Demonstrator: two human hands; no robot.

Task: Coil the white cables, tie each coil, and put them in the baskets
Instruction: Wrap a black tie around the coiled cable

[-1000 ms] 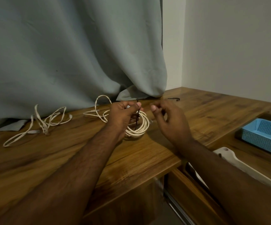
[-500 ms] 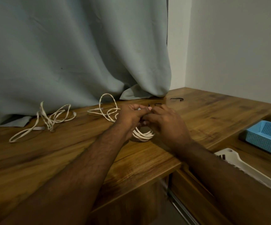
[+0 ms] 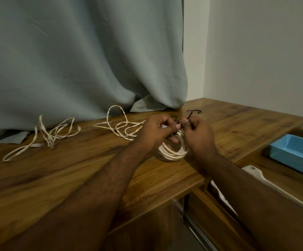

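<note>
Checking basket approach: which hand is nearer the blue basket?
Right. The right hand works at the coil, on the side toward the blue basket; the left hand is farther.

A wooden table point(image 3: 78, 180) with a dark-streaked grain carries everything. A loose white cable point(image 3: 51, 134) sprawls at its left, near the back edge. A second loose cable point(image 3: 118, 124) loops near the middle, running toward a coil of white cable point(image 3: 172, 152) that rests on the wood. A thin black tie point(image 3: 194, 111) lies farther back, and the hem of a grey curtain point(image 3: 152, 105) drapes onto the rear edge.
</note>
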